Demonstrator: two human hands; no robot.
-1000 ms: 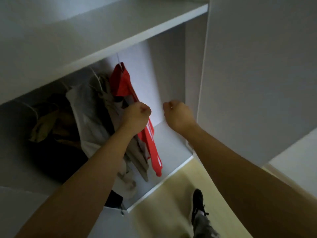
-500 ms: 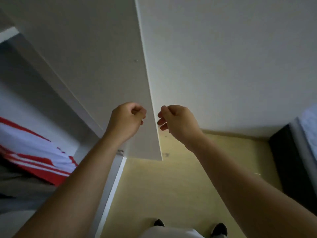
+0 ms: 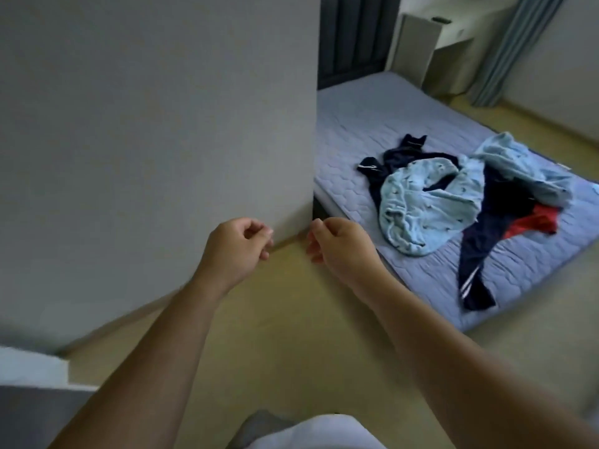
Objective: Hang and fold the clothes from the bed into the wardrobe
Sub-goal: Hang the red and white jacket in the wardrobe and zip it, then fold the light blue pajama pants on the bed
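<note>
A bed [image 3: 363, 124] with a pale lilac quilted cover lies at the right. On it sits a heap of clothes: a light blue patterned garment [image 3: 424, 202], dark navy trousers with white stripes [image 3: 476, 254], another navy piece [image 3: 402, 153] and a red garment [image 3: 534, 223]. My left hand [image 3: 236, 251] and my right hand [image 3: 340, 244] hover side by side over the floor, short of the bed. Both have loosely curled fingers and hold nothing. The wardrobe's inside is out of sight.
A tall white panel [image 3: 162, 124] fills the left half of the view, its corner just beyond my hands. Yellowish floor [image 3: 291, 335] stretches below. Behind the bed stand a dark headboard [image 3: 353, 37], a white desk [image 3: 418, 43] and a blue-grey curtain [image 3: 515, 50].
My view has swung right, from the wardrobe's hanging clothes past its door to the bed. My left hand let go of the hanging garment; both hands now hang loose.
</note>
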